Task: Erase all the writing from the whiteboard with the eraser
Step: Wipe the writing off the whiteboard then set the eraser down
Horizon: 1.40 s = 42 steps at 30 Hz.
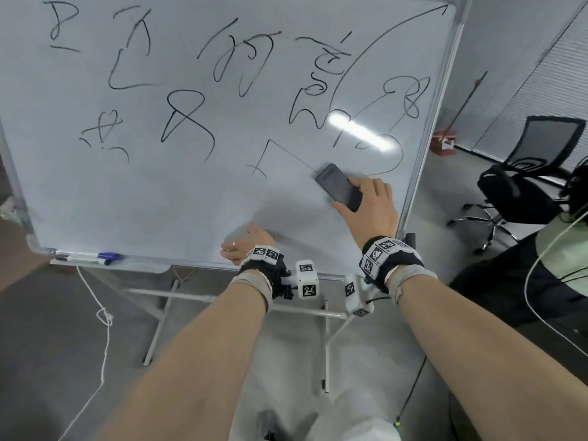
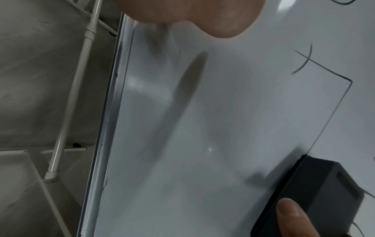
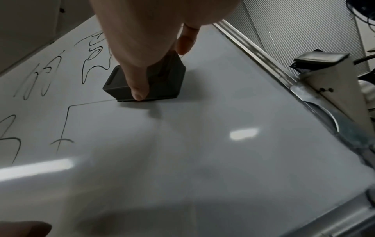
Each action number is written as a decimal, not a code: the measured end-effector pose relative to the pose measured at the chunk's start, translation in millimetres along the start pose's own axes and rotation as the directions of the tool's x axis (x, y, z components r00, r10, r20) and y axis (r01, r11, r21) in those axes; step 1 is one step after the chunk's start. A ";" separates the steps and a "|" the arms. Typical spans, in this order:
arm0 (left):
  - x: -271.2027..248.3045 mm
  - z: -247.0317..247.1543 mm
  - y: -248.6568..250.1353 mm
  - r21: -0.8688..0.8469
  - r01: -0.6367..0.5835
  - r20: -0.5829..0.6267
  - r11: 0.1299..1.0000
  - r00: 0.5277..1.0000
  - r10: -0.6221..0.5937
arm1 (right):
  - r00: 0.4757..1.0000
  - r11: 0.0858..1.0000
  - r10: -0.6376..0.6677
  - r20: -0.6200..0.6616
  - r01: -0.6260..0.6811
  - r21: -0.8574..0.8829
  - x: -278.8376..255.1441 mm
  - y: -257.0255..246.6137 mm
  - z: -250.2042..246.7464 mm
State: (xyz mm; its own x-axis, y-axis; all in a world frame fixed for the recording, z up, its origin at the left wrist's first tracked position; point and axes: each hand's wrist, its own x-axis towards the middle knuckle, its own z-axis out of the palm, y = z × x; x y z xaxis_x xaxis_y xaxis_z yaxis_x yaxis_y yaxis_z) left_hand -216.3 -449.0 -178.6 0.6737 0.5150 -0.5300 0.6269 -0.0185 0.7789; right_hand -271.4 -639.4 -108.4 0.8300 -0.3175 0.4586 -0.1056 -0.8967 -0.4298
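Note:
A whiteboard (image 1: 159, 192) on a stand fills the head view, its upper part covered in black writing (image 1: 187, 122). My right hand (image 1: 366, 202) grips a dark grey eraser (image 1: 339, 187) and presses it flat on the board's lower right, at the end of a thin drawn line. In the right wrist view the thumb lies along the eraser (image 3: 162, 83) with a finger on its far side. My left hand (image 1: 245, 246) rests against the board near its bottom edge; how its fingers lie is hidden. The left wrist view shows the eraser (image 2: 324, 189) and bare board (image 2: 202, 128).
Blue-capped markers (image 1: 95, 258) lie in the tray at the board's lower left. A white cord (image 1: 105, 319) hangs below it. The stand's white legs (image 1: 326, 338) cross the floor in front of me. A black office chair (image 1: 521, 173) and a red object (image 1: 444, 144) are to the right.

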 end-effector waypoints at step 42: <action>-21.9 41.0 71.3 -0.054 -0.081 -0.174 0.995 0.982 0.070 | 0.874 0.908 0.327 -0.359 -0.396 -0.136 70.7 47.5 -18.4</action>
State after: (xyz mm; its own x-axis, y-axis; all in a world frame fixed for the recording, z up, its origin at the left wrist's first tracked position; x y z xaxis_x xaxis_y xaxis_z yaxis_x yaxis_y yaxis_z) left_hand -170.2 -496.8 -125.2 0.6379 0.6533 -0.4077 0.5485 -0.0138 0.8361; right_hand -227.8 -710.1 -82.0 0.4948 -0.6815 0.5392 -0.4989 -0.7308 -0.4659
